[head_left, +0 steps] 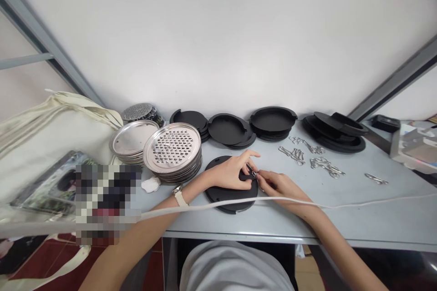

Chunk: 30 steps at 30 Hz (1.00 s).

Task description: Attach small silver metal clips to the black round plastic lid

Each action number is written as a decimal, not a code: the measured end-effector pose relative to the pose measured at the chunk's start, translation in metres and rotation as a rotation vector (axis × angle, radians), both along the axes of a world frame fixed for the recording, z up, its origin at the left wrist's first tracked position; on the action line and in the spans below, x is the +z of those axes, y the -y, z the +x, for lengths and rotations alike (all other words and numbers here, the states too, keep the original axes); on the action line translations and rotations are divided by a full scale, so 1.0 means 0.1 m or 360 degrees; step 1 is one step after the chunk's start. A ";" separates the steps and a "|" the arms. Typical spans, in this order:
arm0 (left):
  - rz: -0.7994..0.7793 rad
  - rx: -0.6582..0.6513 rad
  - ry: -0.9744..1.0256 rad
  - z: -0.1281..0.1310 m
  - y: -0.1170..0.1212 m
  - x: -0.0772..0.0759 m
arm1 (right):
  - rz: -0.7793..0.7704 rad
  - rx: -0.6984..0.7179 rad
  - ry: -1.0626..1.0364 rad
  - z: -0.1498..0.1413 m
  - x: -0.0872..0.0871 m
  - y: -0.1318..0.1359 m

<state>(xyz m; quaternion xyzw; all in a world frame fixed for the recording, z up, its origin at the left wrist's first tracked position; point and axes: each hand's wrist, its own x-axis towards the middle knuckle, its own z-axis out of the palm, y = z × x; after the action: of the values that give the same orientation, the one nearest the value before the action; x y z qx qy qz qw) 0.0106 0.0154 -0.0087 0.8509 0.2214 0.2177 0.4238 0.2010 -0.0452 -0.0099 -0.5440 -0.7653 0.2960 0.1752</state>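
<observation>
A black round plastic base (218, 194) lies flat on the table in front of me. My left hand (232, 173) rests over its top, thumb and some fingers curved down onto it, while the index finger sticks out. At the base's right edge, my right hand (275, 184) pinches the end of a small bent metal wire clip (254, 173), which touches the base beside my left fingers. Part of the clip is hidden by fingertips. Several loose wire clips (326, 167) of the same kind lie to the right on the table.
Stacks of metal grater discs (172, 148) and plain metal discs (131, 138) stand left. Black round trays (227, 129) are piled along the wall. A white cable (300, 200) crosses low in front of my forearms. A cream bag (58, 132) sits far left, a box (413, 145) far right.
</observation>
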 end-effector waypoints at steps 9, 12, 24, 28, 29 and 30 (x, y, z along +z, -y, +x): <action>-0.0058 0.0027 -0.0015 0.00 0.00 0.01 | -0.0037 -0.0016 0.0021 0.02 -0.04 -0.01; -0.0062 0.0020 -0.0012 -0.01 0.00 0.01 | -0.0062 -0.0015 0.0029 0.03 -0.05 -0.01; -0.0059 0.0000 0.0018 0.00 -0.01 -0.02 | -0.0086 -0.0006 -0.0027 0.04 -0.06 -0.02; -0.0069 -0.0008 0.0026 0.00 -0.01 -0.02 | -0.0081 -0.0013 -0.0011 0.04 -0.07 -0.02; -0.0070 -0.0007 0.0024 0.00 -0.01 -0.02 | -0.0085 -0.0013 -0.0006 0.04 -0.07 -0.02; -0.0069 -0.0005 0.0023 0.00 -0.01 -0.02 | -0.0088 -0.0014 -0.0003 0.04 -0.07 -0.02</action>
<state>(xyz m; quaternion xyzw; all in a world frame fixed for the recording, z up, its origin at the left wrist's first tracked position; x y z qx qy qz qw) 0.0104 0.0165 -0.0105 0.8402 0.2217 0.2182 0.4441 0.2052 -0.0430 -0.0168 -0.5518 -0.7543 0.3167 0.1621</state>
